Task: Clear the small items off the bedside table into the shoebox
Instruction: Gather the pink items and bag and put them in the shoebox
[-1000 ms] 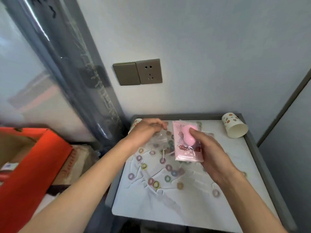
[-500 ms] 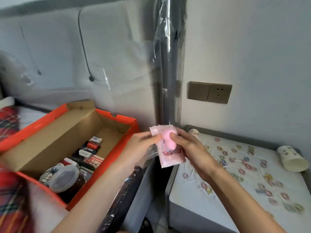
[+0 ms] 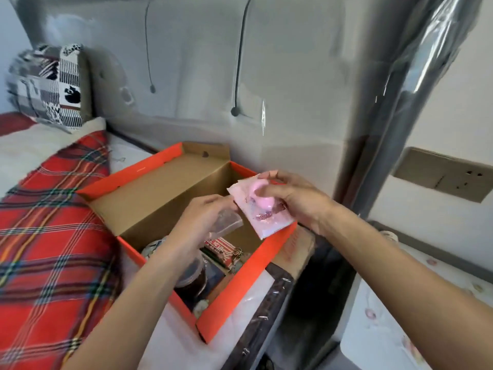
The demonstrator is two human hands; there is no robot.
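An open orange shoebox [image 3: 234,297] with a brown inside lies on the bed, holding a lidded jar, a red-and-white packet and other small items. My right hand [image 3: 290,198] pinches a pink packet [image 3: 262,212] with a pink egg-shaped thing inside, held over the box's far right corner. My left hand [image 3: 202,217] holds a small clear plastic bag [image 3: 228,222] over the box, just left of the pink packet. A strip of the bedside table [image 3: 416,313] with its patterned white cover shows at the right edge.
A red tartan blanket [image 3: 50,252] covers the bed left of the box. A patterned pillow [image 3: 48,84] leans on the grey padded headboard [image 3: 213,62]. A plastic-wrapped post [image 3: 400,108] and a wall socket [image 3: 442,174] stand at right.
Both hands carried the pink packet and the clear bag left from the bedside table to above the shoebox. The view swung left with them, onto the bed.
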